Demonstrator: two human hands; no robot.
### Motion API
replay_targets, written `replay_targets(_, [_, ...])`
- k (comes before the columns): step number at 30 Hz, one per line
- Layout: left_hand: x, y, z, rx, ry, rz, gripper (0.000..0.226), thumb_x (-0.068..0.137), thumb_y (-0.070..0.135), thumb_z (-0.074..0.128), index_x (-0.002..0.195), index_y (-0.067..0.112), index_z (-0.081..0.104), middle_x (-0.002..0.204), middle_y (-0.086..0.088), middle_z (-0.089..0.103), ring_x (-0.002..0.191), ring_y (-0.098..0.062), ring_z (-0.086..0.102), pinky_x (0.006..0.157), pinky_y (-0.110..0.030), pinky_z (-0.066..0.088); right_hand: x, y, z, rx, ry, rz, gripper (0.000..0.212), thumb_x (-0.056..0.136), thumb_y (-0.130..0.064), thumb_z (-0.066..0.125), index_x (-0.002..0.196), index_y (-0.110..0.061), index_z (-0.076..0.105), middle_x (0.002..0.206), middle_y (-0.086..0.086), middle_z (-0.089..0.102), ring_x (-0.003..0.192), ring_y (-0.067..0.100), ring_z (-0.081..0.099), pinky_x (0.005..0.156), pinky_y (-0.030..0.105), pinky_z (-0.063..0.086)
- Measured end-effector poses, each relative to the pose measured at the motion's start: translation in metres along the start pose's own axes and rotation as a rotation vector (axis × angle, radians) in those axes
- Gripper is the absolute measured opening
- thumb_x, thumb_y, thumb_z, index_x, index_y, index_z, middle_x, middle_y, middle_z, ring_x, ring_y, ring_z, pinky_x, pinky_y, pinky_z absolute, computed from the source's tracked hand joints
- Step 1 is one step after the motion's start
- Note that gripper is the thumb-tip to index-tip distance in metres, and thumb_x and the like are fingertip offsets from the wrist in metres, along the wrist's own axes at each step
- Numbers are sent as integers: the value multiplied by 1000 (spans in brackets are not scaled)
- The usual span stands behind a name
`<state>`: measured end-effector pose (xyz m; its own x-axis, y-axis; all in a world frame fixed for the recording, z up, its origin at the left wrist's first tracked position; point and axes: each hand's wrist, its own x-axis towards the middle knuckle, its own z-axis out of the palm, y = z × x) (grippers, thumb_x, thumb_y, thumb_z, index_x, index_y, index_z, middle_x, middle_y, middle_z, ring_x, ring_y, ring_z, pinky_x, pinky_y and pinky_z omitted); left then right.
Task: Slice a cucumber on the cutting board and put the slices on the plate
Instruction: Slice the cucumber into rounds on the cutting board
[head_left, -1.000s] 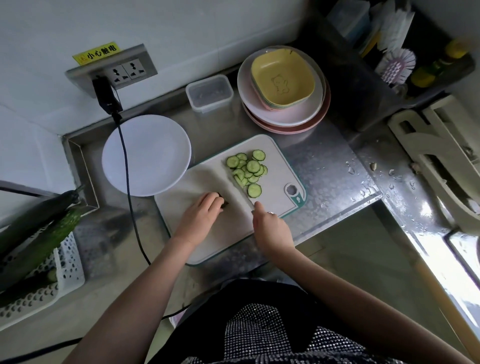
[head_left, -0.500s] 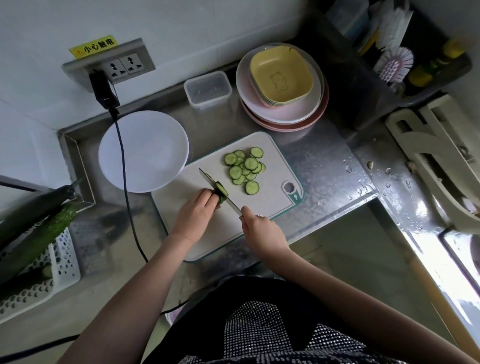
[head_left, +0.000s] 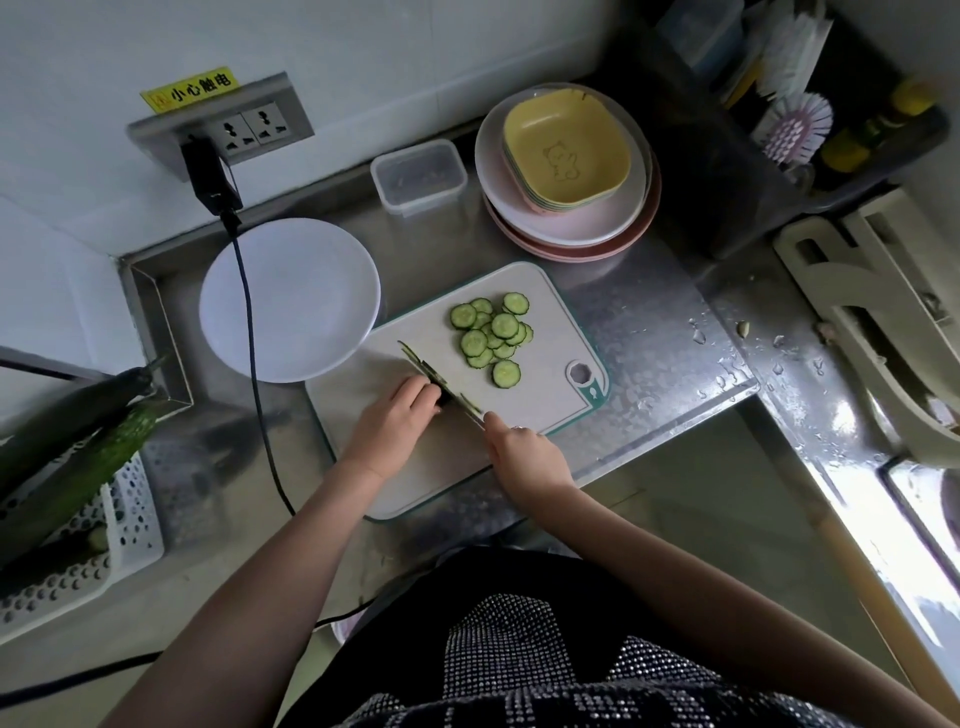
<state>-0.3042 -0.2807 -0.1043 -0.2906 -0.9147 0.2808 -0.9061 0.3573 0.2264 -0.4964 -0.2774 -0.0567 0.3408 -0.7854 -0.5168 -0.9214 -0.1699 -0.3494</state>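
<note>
Right hand (head_left: 524, 449) grips knife (head_left: 441, 382), left hand (head_left: 392, 418) pins cucumber stub (head_left: 442, 399); plate (head_left: 291, 299) bare.

A steel counter (head_left: 649, 332) runs into a corner of pale walls (head_left: 363, 62). A socket panel (head_left: 223, 124) with a yellow warning label (head_left: 189, 89) sits on the wall. Daylight glares off the wet counter edge at the right.

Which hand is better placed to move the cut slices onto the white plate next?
Probably the left hand: it lies on the plate's side of the cutting board and only steadies the cucumber stub. The right hand grips the knife.
</note>
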Motion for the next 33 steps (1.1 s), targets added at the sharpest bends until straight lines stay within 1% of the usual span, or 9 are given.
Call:
replay_targets(3, [0,0,2,5,9,-9,13,88,19,53,86,7,58,90,-6,56,71,-23,60,47,-35,51,-1,0,-1,11,31,17,13,94,-6,39,105,-12,35,76,14,53,72,36,58,58,36,39])
replay_targets(6, [1,2,-1,12,11,-3,9,82,15,61,82,6,61,87,-8,59,83,-19,53,50,-34,53,-2,5,-7,96,105,77,4,98,-14,36,98,-13,33,73,13,51,65,32,52,57,36,42])
replay_targets(11, [3,7,-8,22,11,-31,11,73,9,69,82,5,64,84,-8,61,74,-21,56,47,-33,49,-12,0,-8,145,140,14,11,100,-24,36,97,-13,35,70,15,51,63,37,51,55,35,38])
replay_targets(16, [6,9,-12,16,44,3,12,80,12,53,84,5,62,82,-10,59,84,-20,47,54,-34,53,-12,-4,-5,111,124,-38,11,100,-22,36,99,-11,37,76,21,58,68,40,56,55,38,41])
replay_targets(22, [6,9,-12,-14,31,-17,19,70,4,68,88,3,63,83,-11,59,85,-20,47,54,-35,55,-10,-5,-4,89,129,-37,8,99,-18,37,100,-11,37,73,19,56,66,41,56,56,41,45])
replay_targets(24, [7,9,-14,-10,39,-4,12,76,7,61,87,3,63,82,-11,60,83,-19,45,49,-33,52,-9,-4,-3,74,123,-49,7,99,-18,37,100,-10,36,70,16,52,66,40,56,56,39,43])
replay_targets(27, [6,7,-12,-5,36,9,18,82,16,49,85,5,63,84,-9,61,81,-17,45,46,-31,50,-6,-2,0,64,66,-42,6,98,-15,36,95,-13,31,74,17,52,70,39,56,56,37,39])
replay_targets(30, [2,3,-5,-12,28,12,12,85,17,55,86,7,61,88,-7,60,85,-16,48,52,-32,52,-3,1,3,44,22,-13,15,96,-11,36,91,-17,24,73,13,46,70,35,54,57,36,37])
replay_targets(33, [2,5,-6,5,39,-12,9,78,13,67,84,6,64,85,-7,62,83,-15,47,51,-31,50,-2,2,3,22,30,-22,17,96,-10,37,91,-18,23,72,11,45,70,35,56,56,36,38])
